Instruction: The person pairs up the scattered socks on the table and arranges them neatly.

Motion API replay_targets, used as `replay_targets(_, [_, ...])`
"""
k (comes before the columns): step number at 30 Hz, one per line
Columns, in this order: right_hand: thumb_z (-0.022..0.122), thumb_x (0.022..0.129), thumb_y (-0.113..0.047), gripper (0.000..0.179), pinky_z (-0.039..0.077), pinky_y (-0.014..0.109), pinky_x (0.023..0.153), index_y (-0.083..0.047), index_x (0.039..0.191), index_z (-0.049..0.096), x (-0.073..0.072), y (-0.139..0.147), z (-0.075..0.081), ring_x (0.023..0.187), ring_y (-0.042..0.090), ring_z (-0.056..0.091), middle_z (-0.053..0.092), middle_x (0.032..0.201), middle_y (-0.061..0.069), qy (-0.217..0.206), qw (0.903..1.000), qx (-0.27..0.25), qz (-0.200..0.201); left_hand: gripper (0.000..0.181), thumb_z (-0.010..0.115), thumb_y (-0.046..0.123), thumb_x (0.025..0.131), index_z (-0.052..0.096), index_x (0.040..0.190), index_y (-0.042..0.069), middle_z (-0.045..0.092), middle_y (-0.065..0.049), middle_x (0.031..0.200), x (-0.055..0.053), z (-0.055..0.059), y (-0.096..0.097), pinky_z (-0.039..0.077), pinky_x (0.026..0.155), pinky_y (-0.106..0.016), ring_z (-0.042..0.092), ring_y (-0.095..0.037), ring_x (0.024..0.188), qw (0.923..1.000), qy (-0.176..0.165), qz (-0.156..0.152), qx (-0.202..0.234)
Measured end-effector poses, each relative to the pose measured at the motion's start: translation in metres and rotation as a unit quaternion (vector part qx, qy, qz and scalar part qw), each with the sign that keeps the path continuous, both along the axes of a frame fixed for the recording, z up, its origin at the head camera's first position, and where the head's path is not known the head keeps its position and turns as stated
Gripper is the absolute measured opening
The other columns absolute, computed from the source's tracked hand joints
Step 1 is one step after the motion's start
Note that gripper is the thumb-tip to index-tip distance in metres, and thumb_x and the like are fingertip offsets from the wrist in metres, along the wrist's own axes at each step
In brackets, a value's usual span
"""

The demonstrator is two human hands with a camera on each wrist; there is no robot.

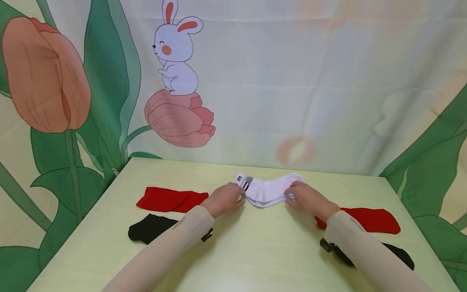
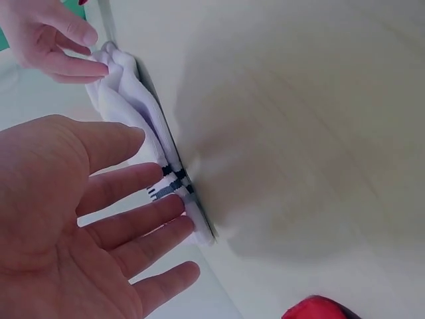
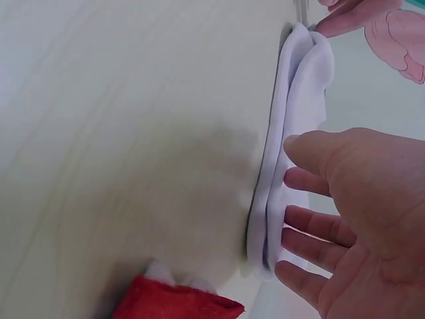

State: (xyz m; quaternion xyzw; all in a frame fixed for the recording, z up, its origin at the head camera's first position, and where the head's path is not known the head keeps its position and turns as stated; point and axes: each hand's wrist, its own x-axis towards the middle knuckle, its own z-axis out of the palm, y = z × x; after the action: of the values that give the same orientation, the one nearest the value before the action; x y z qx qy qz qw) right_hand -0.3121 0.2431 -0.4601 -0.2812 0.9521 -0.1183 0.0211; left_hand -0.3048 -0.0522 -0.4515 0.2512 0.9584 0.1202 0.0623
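Observation:
A pair of white socks, one laid on the other, lies across the far middle of the table; dark stripes and lettering mark the left, cuff end. My left hand is at that cuff, its fingers loosely extended against the fabric in the left wrist view. At the right end is my right hand. In the right wrist view its relaxed fingers lie along the side of the socks, thumb apart from the fingers. Neither hand visibly curls round or pinches the fabric.
Red socks and black socks lie at the left, partly behind my left forearm. More red socks and black socks are at the right, partly covered by my right sleeve. A printed curtain hangs behind the table's far edge.

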Motion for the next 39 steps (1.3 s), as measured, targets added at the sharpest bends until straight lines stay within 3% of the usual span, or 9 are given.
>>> replay_targets(2, [0.069,0.098,-0.017,0.028,0.048,0.049,0.103,0.0,0.119,0.073,-0.002,0.0,0.0,0.113,0.033,0.061,0.068,0.119,0.015,-0.004,1.0,-0.004,-0.003,0.023,0.069,0.024,0.1,0.077,0.116,0.01,0.071,-0.003,0.104,-0.003,0.0,0.002,0.045,0.07,-0.027,0.057,-0.018,0.086,1.0,-0.002,0.007,-0.001])
replay_targets(7, [0.071,0.097,-0.016,0.03,0.047,0.05,0.105,0.002,0.121,0.071,-0.008,-0.001,-0.001,0.115,0.034,0.063,0.071,0.12,0.015,-0.005,0.9999,-0.01,-0.002,0.018,0.067,0.023,0.1,0.077,0.107,0.01,0.065,-0.001,0.084,-0.01,-0.002,0.005,0.04,0.06,-0.026,0.054,-0.016,0.071,0.9995,0.021,0.017,-0.015])
replay_targets(12, [0.072,0.095,-0.016,0.026,0.049,0.051,0.1,0.001,0.116,0.074,-0.013,-0.004,-0.003,0.107,0.037,0.063,0.074,0.113,0.012,0.035,0.9994,-0.006,-0.003,0.016,0.065,0.022,0.101,0.071,0.093,0.009,0.054,-0.001,0.069,-0.016,-0.003,0.005,0.037,0.058,-0.026,0.049,-0.015,0.064,0.9991,0.027,0.026,-0.022])
replay_targets(16, [0.071,0.095,-0.018,0.026,0.048,0.052,0.097,-0.001,0.114,0.075,-0.014,-0.005,-0.002,0.104,0.04,0.06,0.075,0.111,0.01,0.048,0.9986,0.003,-0.021,0.016,0.064,0.022,0.101,0.07,0.094,0.008,0.054,-0.002,0.072,-0.019,-0.002,0.006,0.038,0.059,-0.026,0.05,-0.016,0.067,0.9993,0.01,0.031,-0.015])
replay_targets(23, [0.068,0.097,-0.013,0.031,0.048,0.051,0.103,0.007,0.122,0.068,-0.019,-0.004,-0.004,0.112,0.037,0.065,0.07,0.121,0.019,0.019,0.9997,-0.016,0.006,0.016,0.064,0.021,0.101,0.071,0.1,0.006,0.057,-0.004,0.077,-0.027,-0.005,0.008,0.038,0.06,-0.027,0.051,-0.016,0.068,0.9991,0.005,0.041,-0.012])
replay_targets(31, [0.066,0.098,-0.013,0.041,0.035,0.057,0.115,0.006,0.134,0.061,-0.026,-0.005,-0.006,0.138,0.047,0.046,0.059,0.14,0.026,-0.001,0.9997,-0.017,0.02,0.016,0.064,0.02,0.101,0.063,0.092,0.007,0.054,-0.004,0.075,-0.038,-0.008,0.009,0.038,0.058,-0.029,0.049,-0.016,0.066,0.9988,0.017,0.039,-0.022])
replay_targets(39, [0.064,0.101,-0.016,0.048,0.03,0.059,0.117,0.001,0.144,0.054,-0.029,-0.007,-0.003,0.145,0.046,0.036,0.047,0.152,0.027,-0.037,0.9991,-0.012,-0.017,0.017,0.065,0.022,0.101,0.062,0.097,0.006,0.054,-0.005,0.078,-0.043,-0.006,0.012,0.04,0.062,-0.032,0.049,-0.018,0.069,0.9988,0.009,0.042,-0.025])
